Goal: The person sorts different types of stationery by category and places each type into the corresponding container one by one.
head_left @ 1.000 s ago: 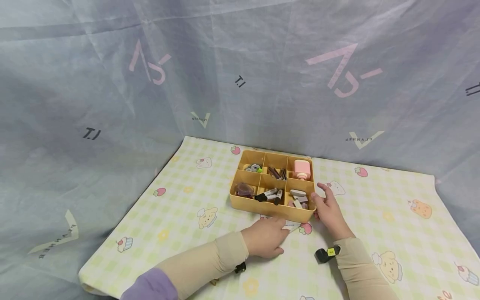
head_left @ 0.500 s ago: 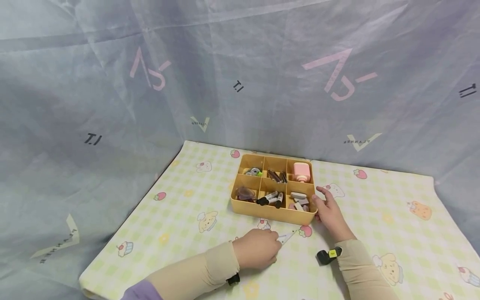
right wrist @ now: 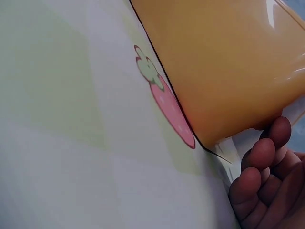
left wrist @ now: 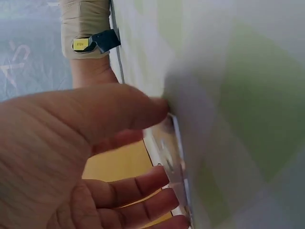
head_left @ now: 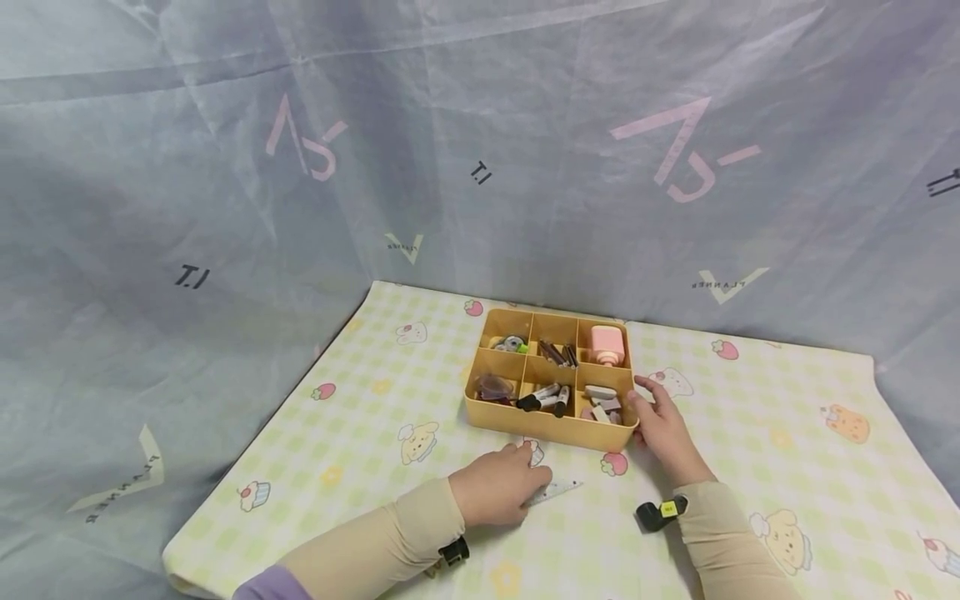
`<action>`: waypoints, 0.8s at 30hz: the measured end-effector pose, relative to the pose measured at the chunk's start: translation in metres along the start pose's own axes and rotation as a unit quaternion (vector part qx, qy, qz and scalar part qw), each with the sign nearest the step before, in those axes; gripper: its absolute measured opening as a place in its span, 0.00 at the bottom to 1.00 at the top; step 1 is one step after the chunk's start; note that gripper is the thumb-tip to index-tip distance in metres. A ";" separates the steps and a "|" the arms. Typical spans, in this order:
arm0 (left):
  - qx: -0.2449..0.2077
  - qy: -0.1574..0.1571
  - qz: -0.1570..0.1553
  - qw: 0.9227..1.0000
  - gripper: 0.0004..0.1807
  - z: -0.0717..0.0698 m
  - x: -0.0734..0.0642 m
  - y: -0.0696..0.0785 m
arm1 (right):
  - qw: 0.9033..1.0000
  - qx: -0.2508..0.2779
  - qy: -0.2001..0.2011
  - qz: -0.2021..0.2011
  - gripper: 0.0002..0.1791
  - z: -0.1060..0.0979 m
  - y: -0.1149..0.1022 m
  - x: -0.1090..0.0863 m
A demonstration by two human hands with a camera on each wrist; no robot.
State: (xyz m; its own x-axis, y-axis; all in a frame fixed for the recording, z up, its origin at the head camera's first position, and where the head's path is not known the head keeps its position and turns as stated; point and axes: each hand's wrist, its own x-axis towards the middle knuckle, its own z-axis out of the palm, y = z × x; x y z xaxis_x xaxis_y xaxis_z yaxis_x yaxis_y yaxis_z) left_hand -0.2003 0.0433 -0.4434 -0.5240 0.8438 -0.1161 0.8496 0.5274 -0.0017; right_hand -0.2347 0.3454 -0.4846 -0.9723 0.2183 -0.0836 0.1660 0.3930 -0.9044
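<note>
A clear set square (head_left: pixel 553 490) with fine markings lies on the tablecloth in front of the tan divided box (head_left: pixel 551 427). My left hand (head_left: pixel 498 485) covers most of it and holds it between thumb and fingers. In the left wrist view, the thumb is at one end of the clear plastic (left wrist: pixel 167 143) and the fingertips lie farther along it. At the box's right front corner, my right hand (head_left: pixel 663 433) rests against the wall with relaxed fingers. The right wrist view shows its fingertips (right wrist: pixel 261 153) beside the box corner; the thumb is hidden there.
Compartments of the box hold a pink bottle (head_left: pixel 607 345), black-and-white markers (head_left: pixel 543 397), dark sticks (head_left: pixel 558 354), pale erasers (head_left: pixel 602 402), a tape roll (head_left: pixel 512 343) and a purplish translucent item (head_left: pixel 494 387). A grey printed curtain (head_left: pixel 525 167) hangs behind the tablecloth (head_left: pixel 360 433).
My left hand has slid left and toward me, drawing the set square away from the box front. My right hand stays at the box corner. The view shifts slightly.
</note>
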 end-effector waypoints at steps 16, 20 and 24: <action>-0.025 0.072 0.170 0.983 0.12 -0.019 -0.003 -0.024 | 1.000 -0.001 -0.005 0.014 0.35 0.001 0.000 0.001; -0.143 0.160 0.211 0.954 0.18 -0.049 -0.010 -0.042 | 1.000 0.002 -0.003 0.015 0.36 0.001 0.001 0.002; -0.214 0.220 0.146 0.941 0.21 -0.065 -0.017 -0.065 | 1.000 0.005 -0.005 0.018 0.36 0.000 0.002 0.003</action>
State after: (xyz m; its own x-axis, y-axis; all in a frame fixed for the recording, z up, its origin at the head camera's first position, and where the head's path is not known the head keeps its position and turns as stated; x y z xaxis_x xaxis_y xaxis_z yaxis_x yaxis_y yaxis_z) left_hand -0.2506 0.0016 -0.3770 -0.3262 0.8690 0.3721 0.9084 0.1793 0.3777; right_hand -0.2371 0.3465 -0.4873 -0.9675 0.2229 -0.1195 0.1986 0.3771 -0.9047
